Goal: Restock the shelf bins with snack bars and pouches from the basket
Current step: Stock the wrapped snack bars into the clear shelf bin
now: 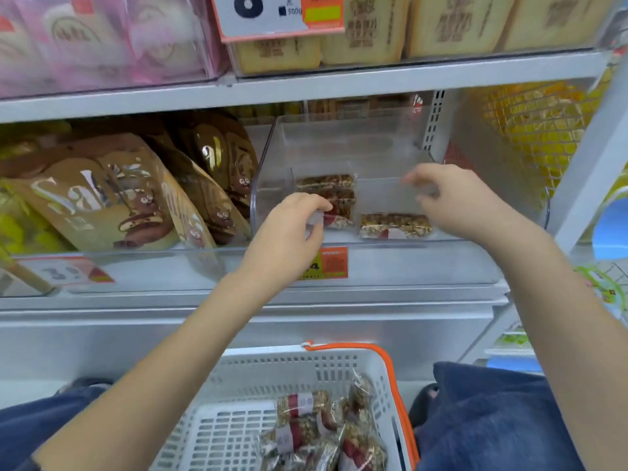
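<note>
A clear plastic shelf bin (339,141) on the middle shelf holds a small stack of nut snack bars (328,192) at its left and one single bar (396,226) lying flat near its front. My left hand (292,226) reaches over the bin's front edge and pinches the wrapper end of the lowest bar in the stack. My right hand (452,198) hovers inside the bin to the right, fingers loosely curled, holding nothing I can see. Below, a white basket (258,372) with an orange handle holds several wrapped bars (316,433).
Brown cookie pouches (112,198) fill the bin to the left. A yellow mesh bag (533,130) sits in the bin to the right. Boxed goods stand on the shelf above. An orange price tag (331,263) is on the shelf rail. My knees in jeans flank the basket.
</note>
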`<move>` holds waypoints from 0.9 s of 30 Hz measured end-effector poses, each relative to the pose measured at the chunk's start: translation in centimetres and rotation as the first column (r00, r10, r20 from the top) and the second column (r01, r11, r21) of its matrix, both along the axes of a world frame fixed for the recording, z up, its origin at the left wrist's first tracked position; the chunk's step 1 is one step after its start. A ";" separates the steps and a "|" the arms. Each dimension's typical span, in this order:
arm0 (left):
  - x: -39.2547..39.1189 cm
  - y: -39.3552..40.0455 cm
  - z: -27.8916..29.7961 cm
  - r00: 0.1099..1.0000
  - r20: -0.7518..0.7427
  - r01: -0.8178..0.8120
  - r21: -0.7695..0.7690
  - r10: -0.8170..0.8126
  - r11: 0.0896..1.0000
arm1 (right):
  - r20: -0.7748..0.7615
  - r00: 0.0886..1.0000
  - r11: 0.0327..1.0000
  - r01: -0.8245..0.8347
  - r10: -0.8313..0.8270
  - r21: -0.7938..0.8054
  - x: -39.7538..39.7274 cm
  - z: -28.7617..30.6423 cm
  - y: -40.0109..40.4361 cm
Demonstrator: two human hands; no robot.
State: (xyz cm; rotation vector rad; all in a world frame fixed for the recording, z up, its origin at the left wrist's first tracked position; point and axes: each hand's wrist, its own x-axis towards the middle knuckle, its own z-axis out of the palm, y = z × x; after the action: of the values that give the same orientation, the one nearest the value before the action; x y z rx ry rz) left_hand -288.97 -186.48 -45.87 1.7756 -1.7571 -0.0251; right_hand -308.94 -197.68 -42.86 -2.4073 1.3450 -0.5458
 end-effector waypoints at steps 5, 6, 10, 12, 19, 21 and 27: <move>0.6 9.2 -7.6 0.987 0.154 0.088 -0.252 -0.049 0.964 | 0.201 0.956 0.890 -0.277 0.215 0.362 2.1 -0.8 9.5; 1.0 10.6 -10.4 0.984 0.170 0.089 -0.170 -0.060 0.981 | 0.089 0.957 0.799 -0.278 0.275 0.534 2.7 -2.9 10.7; 1.7 15.4 -22.7 0.997 0.050 -0.076 0.634 0.056 0.770 | -0.441 0.664 0.614 -0.036 0.604 0.788 4.5 -14.6 14.0; 1.4 17.6 -27.6 0.988 -0.037 -0.045 0.864 0.153 0.501 | -0.456 0.657 0.559 0.063 0.601 0.827 4.3 -20.8 16.0; -1.9 22.9 -34.0 0.978 -0.184 0.167 0.973 0.100 0.158 | -0.570 0.490 0.591 0.129 0.660 0.796 5.3 -29.9 21.5; -2.5 23.1 -33.9 0.992 -0.104 0.089 0.981 0.077 0.173 | -0.661 0.386 0.693 0.073 0.644 0.717 5.8 -30.6 22.0; -1.1 22.7 -35.3 0.962 -0.058 0.041 0.997 0.268 0.069 | -0.680 0.330 0.692 0.100 0.655 0.715 7.8 -32.0 21.9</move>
State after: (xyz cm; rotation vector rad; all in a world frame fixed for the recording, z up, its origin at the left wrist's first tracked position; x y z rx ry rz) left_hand -290.05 -163.74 -81.19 2.6244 -1.3465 -1.7825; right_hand -301.16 -175.75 -74.83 -2.1385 0.9735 1.4460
